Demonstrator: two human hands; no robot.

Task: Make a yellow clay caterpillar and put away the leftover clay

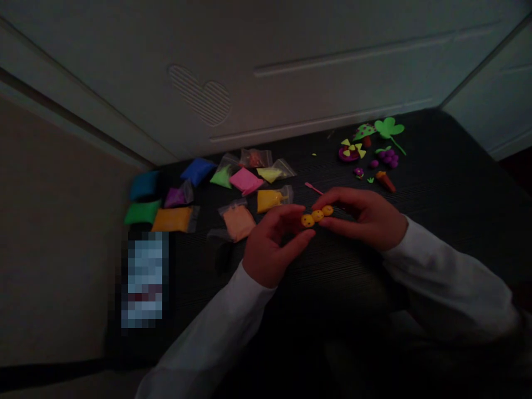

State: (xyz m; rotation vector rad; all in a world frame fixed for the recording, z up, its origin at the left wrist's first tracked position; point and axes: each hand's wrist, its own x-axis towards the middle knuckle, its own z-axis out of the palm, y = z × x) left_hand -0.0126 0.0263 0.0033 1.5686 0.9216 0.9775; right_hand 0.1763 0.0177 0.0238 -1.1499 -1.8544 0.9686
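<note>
A pale panel with a ribbed heart relief [201,95] stood behind a dark table [449,166], and the light was dim enough to hide grain and shadow in the lower part of the frame.

In the head view, the yellow row of balls [318,215], three joined end to end and marked with dark specks, was held up just right of the frame's centre. The right hand [369,217] had its grip pinching the row's right part between thumb and fingers. The left hand [270,246] had thumb and forefinger spread about the left end; whether they touched it could not be told.

The step in hand seemed to be handling or adjusting this small piece. The next move likely called for light, even pressure, since the balls looked soft enough to dent.

The panel closed off the table's back edge, and the right edge slanted down from the upper right. Near the left hand, the yellow bag [268,200] and the peach bag [239,221] limited sideways travel; the pink tool [312,188] lay just beyond the right fingers. The purple cluster [389,158] sat at upper right, so the right-hand side below it seemed to offer more room.
</note>
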